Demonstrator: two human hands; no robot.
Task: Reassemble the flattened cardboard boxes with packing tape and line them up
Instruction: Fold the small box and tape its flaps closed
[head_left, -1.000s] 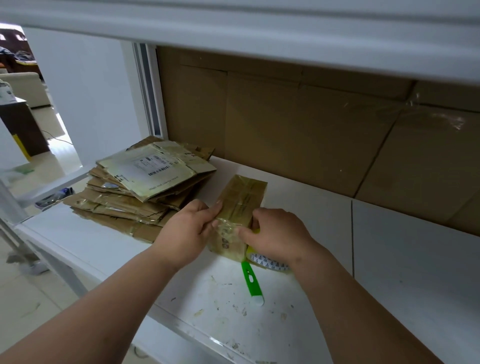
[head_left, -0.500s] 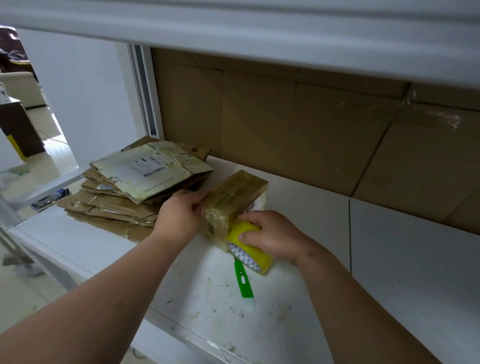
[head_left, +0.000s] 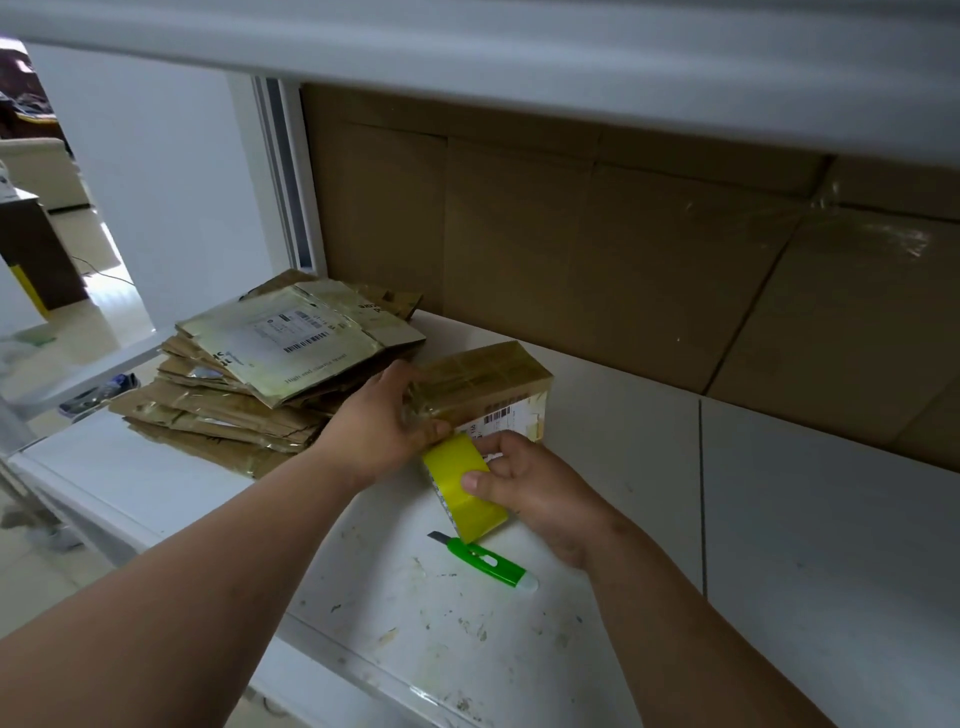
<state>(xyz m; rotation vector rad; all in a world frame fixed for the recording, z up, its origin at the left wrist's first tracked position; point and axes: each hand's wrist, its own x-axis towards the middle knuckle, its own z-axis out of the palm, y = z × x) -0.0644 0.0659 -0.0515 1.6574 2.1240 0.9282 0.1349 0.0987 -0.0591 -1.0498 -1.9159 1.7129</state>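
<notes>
**Inspector:** Just right of the stack of flattened boxes (head_left: 270, 379), one small box (head_left: 485, 387) now stands squared up on the white shelf (head_left: 805, 519). A second ago the same piece was a flat sleeve pinched between both hands; it has since been opened into shape, and the tape roll (head_left: 465, 493) has come up off the shelf to meet it.

**Clerk:** State of the hands?

**Inspector:** The left hand (head_left: 384, 426) grips the box's near left end, fingers curled over the top edge, thumb underneath. The right hand (head_left: 524, 483) holds the yellow tape roll, thumb across its outer face, the roll touching the box's near lower edge.

**Clerk:** Meaning for the task?

**Inspector:** In my judgement forming is done for this box and taping is about to start; no fresh strip is visible yet. The stack remains unassembled, and no line of finished boxes shows.

**Clerk:** Condition of the box?

**Inspector:** Brown card, creased, glossy with old clear tape over the top. A white barcode label sits on the side facing the right hand. It lies angled away from the stack towards the cardboard backing (head_left: 623, 249). The green utility knife (head_left: 483, 561) lies on the shelf nearer the person than the box, below the roll, untouched.
</notes>
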